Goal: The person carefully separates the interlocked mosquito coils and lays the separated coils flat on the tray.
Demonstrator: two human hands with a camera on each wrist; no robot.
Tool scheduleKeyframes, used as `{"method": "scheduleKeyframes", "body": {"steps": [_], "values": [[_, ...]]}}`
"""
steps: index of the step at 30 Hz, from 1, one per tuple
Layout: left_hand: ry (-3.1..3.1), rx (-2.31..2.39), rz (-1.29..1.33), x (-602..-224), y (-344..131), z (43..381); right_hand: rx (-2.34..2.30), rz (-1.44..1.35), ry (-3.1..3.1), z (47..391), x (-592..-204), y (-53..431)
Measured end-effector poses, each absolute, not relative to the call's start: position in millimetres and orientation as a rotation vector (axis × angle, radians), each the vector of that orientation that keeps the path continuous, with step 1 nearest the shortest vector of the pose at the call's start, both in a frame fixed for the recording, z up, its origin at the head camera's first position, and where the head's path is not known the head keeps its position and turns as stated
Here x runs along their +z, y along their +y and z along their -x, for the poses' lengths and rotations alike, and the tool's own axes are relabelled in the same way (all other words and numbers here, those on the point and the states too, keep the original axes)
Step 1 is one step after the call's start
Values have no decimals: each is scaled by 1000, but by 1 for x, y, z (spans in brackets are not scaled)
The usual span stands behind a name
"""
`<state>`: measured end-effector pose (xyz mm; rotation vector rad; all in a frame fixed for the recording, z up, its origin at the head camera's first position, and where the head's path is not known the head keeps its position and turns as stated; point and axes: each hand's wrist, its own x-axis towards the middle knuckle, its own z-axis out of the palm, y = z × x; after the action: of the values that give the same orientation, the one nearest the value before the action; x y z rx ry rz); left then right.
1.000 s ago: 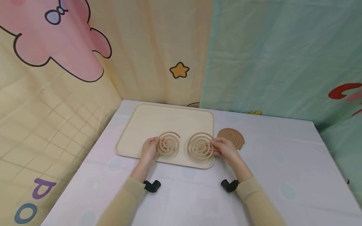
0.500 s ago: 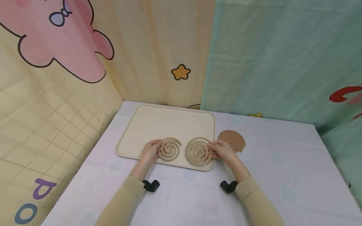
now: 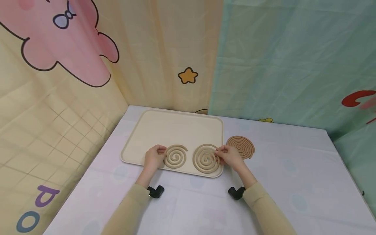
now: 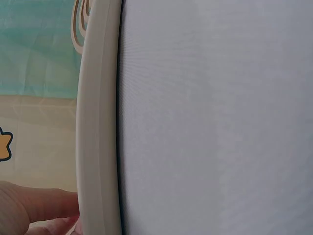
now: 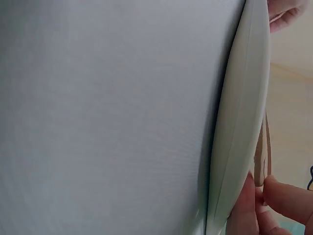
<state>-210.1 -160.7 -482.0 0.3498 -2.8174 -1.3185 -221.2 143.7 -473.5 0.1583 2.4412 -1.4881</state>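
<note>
Two tan mosquito coils are at the front right of the beige tray (image 3: pixel 173 125) in the head view. My left hand (image 3: pixel 154 157) pinches the outer left edge of the smaller-looking left coil (image 3: pixel 175 157), which lies low on the tray. My right hand (image 3: pixel 230 156) pinches the right edge of the right coil (image 3: pixel 202 168) between thumb and fingers. The right wrist view shows that coil (image 5: pixel 261 156) slightly raised above the tray rim. In the left wrist view the rim hides most of my left fingers (image 4: pixel 51 203).
A browner, tightly wound mosquito coil (image 3: pixel 241 147) lies on the white tablecloth (image 3: pixel 293 163) just right of the tray, beside my right hand. Printed curtains (image 3: pixel 158 58) stand behind the table and on both sides.
Both coils have come down from above the tray, the left one now flat on it and the right one close to it. My hands have lowered with them.
</note>
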Motion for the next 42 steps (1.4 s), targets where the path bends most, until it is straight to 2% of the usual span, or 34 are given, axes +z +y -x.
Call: {"method": "scheduleKeyframes", "body": {"steps": [11, 27, 36, 42], "values": [[-2857, -1287, -397, -484, -162, 211, -912, 24, 2921, 218, -464, 133], [-2842, -1363, -395, -483, -164, 211, -805, 190, 2799, 209, -468, 138], [-2833, -1402, -390, -481, -164, 208, -901, 164, 2764, 209, -469, 141], [-2753, -1530, -259, -467, -156, 205, -1127, -1, 2721, 214, -457, 169]]}}
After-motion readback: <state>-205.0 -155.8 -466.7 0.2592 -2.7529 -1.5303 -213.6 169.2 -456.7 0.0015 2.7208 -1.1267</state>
